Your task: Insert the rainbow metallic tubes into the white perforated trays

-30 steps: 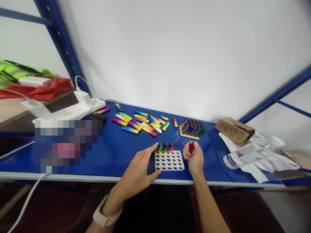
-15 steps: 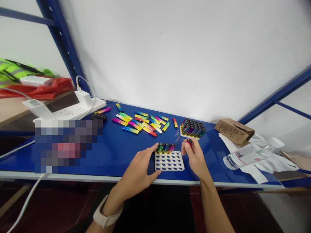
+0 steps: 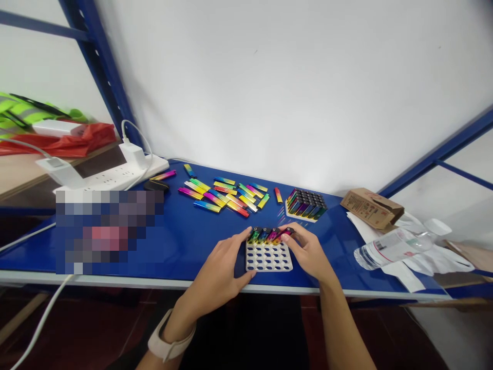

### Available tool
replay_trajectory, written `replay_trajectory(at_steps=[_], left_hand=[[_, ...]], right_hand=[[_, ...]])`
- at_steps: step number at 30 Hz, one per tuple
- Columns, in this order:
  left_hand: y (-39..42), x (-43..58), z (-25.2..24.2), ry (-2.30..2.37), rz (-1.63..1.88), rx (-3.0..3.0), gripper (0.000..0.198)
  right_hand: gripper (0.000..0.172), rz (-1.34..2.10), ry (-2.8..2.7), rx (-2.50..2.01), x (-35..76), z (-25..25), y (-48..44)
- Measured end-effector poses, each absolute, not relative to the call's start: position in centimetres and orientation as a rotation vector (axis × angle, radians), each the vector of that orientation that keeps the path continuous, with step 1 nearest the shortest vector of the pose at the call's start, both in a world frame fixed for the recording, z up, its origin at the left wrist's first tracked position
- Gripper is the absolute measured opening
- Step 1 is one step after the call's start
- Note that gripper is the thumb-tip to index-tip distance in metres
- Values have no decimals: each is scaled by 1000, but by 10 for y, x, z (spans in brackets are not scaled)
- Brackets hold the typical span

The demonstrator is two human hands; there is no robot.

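A white tray with rows of holes (image 3: 269, 258) lies on the blue table (image 3: 185, 241). My left hand (image 3: 221, 264) grips the tray's left side, its fingers at the far corner and its thumb at the near one. Green, blue and pink lighters (image 3: 264, 236) stand in the far row, leaning a little. At that row's right end my right hand (image 3: 308, 249) pinches another lighter (image 3: 288, 231) between thumb and fingers. Its lower end is at the tray, though I cannot tell how deep it sits.
Several shiny rainbow-coloured lighters (image 3: 221, 194) lie loose toward the wall. A full tray of upright lighters (image 3: 306, 204) stands behind my right hand. To the right are a cardboard box (image 3: 370, 208) and a plastic bottle (image 3: 393, 246). A white power strip (image 3: 111, 177) lies at left.
My right hand has moved left with its lighter, from beside the tray to the right end of the far row. My left hand has stayed on the tray.
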State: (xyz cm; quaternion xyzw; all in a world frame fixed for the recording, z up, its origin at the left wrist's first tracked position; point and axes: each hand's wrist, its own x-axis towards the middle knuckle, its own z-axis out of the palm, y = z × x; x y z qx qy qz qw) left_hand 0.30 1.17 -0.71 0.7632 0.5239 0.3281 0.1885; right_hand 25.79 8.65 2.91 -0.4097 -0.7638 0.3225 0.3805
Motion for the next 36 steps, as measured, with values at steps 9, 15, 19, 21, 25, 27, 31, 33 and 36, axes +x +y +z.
replay_trajectory(at_steps=[9, 15, 19, 21, 25, 27, 31, 33, 36], left_hand=[[11, 2, -7, 1458, 944, 2144, 87], [11, 2, -8, 1451, 961, 2143, 87], [11, 2, -7, 1446, 973, 2152, 87], [11, 2, -6, 1444, 968, 2152, 87], [10, 2, -5, 1446, 953, 2149, 88], [10, 2, -6, 1449, 953, 2152, 88], [10, 2, -7, 1448, 960, 2168, 88], [11, 2, -7, 1448, 977, 2172, 87], [12, 2, -6, 1446, 974, 2169, 87]], right_hand=[[37, 810, -2123, -1131, 263, 49, 91], [52, 560, -1992, -1294, 241, 58, 133], [54, 305, -2314, -1591, 217, 56, 180], [52, 283, -2403, -1645, 207, 53, 197], [40, 223, -2524, -1765, 199, 52, 207], [32, 169, -2537, -1813, 200, 55, 203], [29, 21, -2478, -1859, 207, 60, 186], [26, -17, -2451, -1869, 209, 58, 180], [21, -14, -2417, -1883, 211, 50, 176]])
